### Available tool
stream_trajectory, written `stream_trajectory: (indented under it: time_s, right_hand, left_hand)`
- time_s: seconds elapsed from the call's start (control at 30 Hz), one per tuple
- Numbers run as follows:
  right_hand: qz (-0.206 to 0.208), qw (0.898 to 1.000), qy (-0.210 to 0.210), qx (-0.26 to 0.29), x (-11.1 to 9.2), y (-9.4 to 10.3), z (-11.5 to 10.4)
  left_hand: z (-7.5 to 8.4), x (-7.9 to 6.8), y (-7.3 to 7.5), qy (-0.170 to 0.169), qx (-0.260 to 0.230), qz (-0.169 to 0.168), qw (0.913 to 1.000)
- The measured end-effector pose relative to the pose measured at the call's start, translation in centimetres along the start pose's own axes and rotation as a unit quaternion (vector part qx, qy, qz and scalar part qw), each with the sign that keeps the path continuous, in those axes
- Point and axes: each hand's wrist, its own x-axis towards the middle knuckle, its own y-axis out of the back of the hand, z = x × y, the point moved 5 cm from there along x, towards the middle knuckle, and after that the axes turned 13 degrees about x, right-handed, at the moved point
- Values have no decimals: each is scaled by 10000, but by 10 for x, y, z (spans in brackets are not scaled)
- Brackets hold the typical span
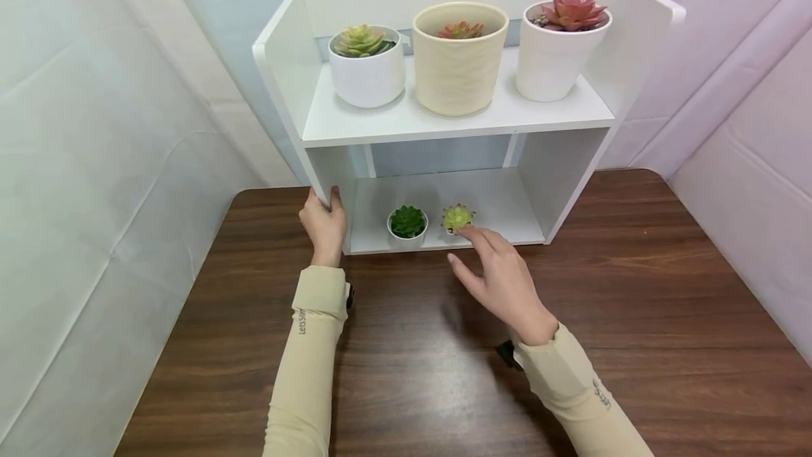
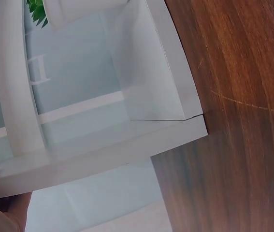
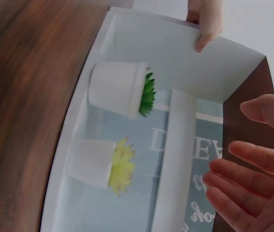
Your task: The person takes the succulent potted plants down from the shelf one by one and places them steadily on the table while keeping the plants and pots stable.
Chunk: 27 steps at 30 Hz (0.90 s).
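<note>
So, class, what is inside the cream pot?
The cream pot holds an orange-red succulent, its top showing; the plant's lower part and the pot's bottom are hidden by the front wall.

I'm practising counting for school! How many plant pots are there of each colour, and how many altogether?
White round plant pots with plain sides: 4
Cream round plant pot with wavy ridged sides: 1
Total: 5 pots
</note>
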Motion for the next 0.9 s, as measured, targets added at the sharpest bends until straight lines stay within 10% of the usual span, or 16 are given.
stream_trajectory:
  time_s: [0.9]
  right_hand:
    - [817, 9915, 477, 897, 54, 23, -33]
  left_hand:
    - [-1, -1, -2, 23, -453, 4, 9990]
